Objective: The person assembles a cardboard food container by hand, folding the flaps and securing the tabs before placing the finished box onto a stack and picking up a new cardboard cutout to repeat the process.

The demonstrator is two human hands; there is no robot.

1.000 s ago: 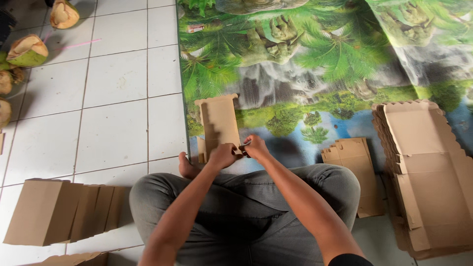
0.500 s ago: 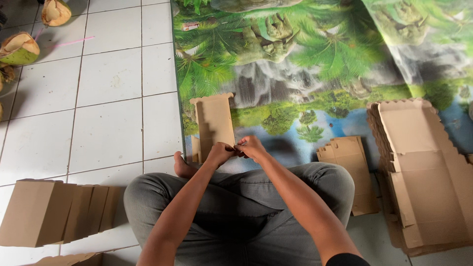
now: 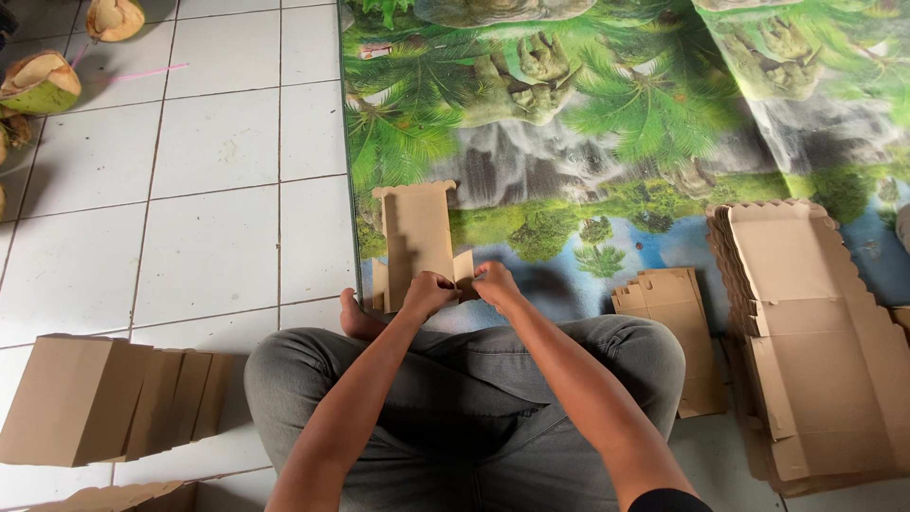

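Cardboard box blank (image 3: 414, 237), partly folded, lies on the jungle-print mat (image 3: 607, 114) just before the seated person's crossed legs. Flat blanks are stacked (image 3: 815, 341) at right; folded boxes (image 3: 104, 398) stand in a row at left. Left hand (image 3: 428, 292) and right hand (image 3: 495, 283) pinch its near flaps.

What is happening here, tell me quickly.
A person sits cross-legged on the floor, folding a brown cardboard box blank. The left hand and right hand both pinch its lower flaps. A stack of flat blanks lies to their right, a row of folded boxes to their left.
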